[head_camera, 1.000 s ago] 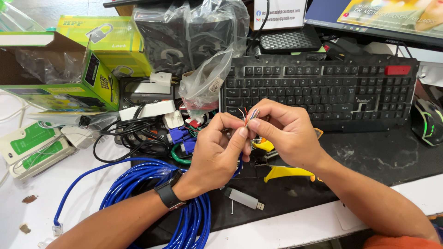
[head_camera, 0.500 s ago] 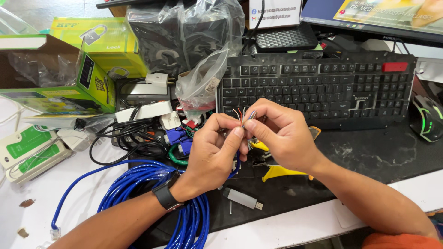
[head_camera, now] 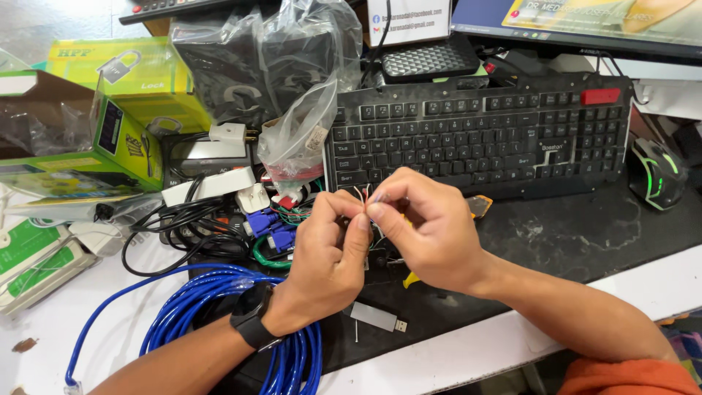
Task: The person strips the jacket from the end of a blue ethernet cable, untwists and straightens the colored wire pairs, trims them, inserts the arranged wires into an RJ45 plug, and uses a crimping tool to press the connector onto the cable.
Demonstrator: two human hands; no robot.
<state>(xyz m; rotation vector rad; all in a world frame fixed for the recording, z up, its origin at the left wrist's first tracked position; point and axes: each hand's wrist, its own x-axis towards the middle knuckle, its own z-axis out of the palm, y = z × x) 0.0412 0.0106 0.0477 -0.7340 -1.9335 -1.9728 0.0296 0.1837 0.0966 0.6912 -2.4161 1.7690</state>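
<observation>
My left hand [head_camera: 325, 263] and my right hand [head_camera: 420, 230] meet in the middle of the desk, fingertips pinched together on the thin coloured wires [head_camera: 360, 194] that stick up from a cable end. The left wrist wears a black watch [head_camera: 252, 322]. A coil of blue network cable [head_camera: 219, 307] lies under my left forearm. A yellow-handled tool [head_camera: 411, 278] is partly hidden beneath my right hand. A small silver USB stick [head_camera: 376, 318] lies just below my hands.
A black keyboard [head_camera: 482, 135] sits behind my hands, a mouse with green lights [head_camera: 654, 172] at the right. Clear plastic bags [head_camera: 292, 88], yellow-green boxes [head_camera: 124, 95], white adapters [head_camera: 219, 183], black cords [head_camera: 175, 227] and blue connectors [head_camera: 270, 227] crowd the left.
Both hands stay pinched on the wires, with the fingers shifting slightly. The view has tilted a little; nothing was picked up or let go.
</observation>
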